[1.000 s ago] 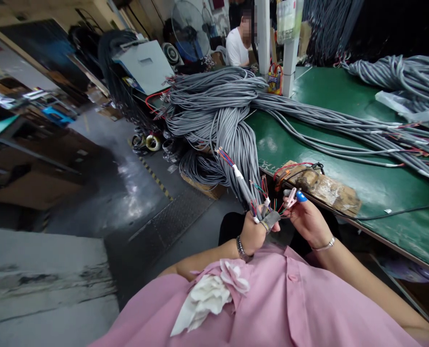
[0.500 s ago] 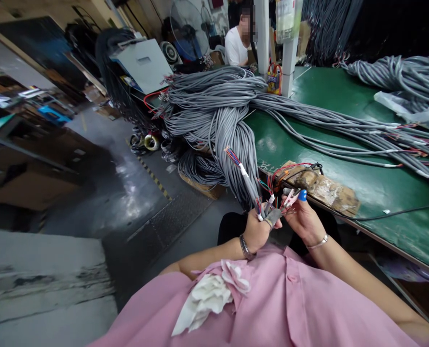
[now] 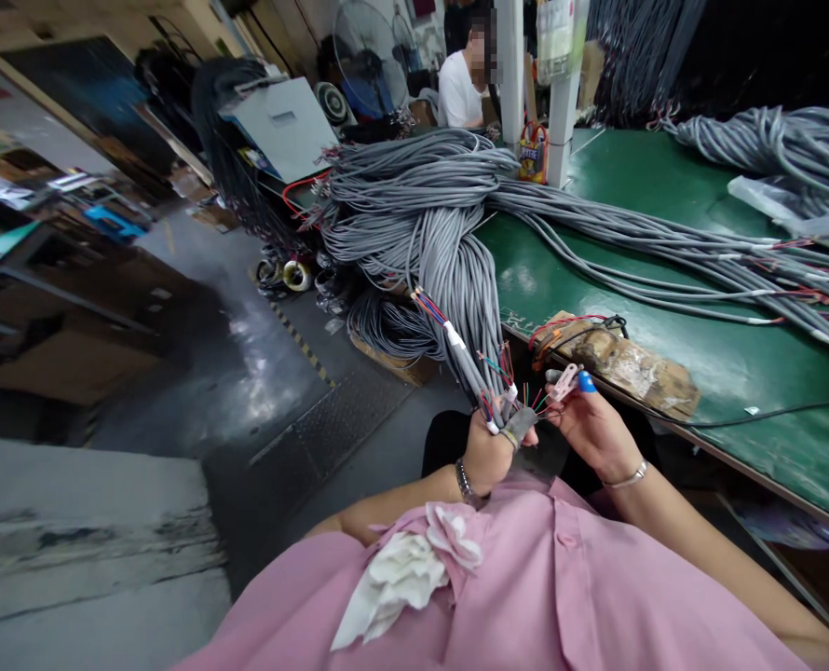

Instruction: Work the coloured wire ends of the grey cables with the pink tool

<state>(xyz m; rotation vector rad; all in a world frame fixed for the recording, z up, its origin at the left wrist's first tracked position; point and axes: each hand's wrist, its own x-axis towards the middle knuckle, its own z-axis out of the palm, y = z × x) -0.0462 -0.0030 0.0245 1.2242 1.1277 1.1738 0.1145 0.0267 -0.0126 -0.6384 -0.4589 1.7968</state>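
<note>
My left hand point(image 3: 490, 455) is closed around several grey cables point(image 3: 468, 362), whose white-banded ends fan out in thin coloured wires. A grey cover point(image 3: 519, 427) sits on its thumb. Just to the right, my right hand point(image 3: 602, 436) pinches a small pink clip-like tool point(image 3: 565, 383) between thumb and fingers. One of its fingertips wears a blue cover point(image 3: 586, 381). Fine red and green wires point(image 3: 540, 399) stick out from the left hand towards the pink tool. Whether the tool touches them, I cannot tell.
A large heap of grey cables point(image 3: 414, 186) drapes over the edge of the green table point(image 3: 666, 280). A worn, taped wooden block point(image 3: 631, 368) lies by the near edge, with a black cord point(image 3: 750, 417) running right. Behind, a person in white point(image 3: 460, 89) sits near a fan point(image 3: 369, 56).
My left hand has shifted slightly left with the cables, and their ends have swung left. The gap between my hands is a little wider; the right hand still pinches the pink tool.
</note>
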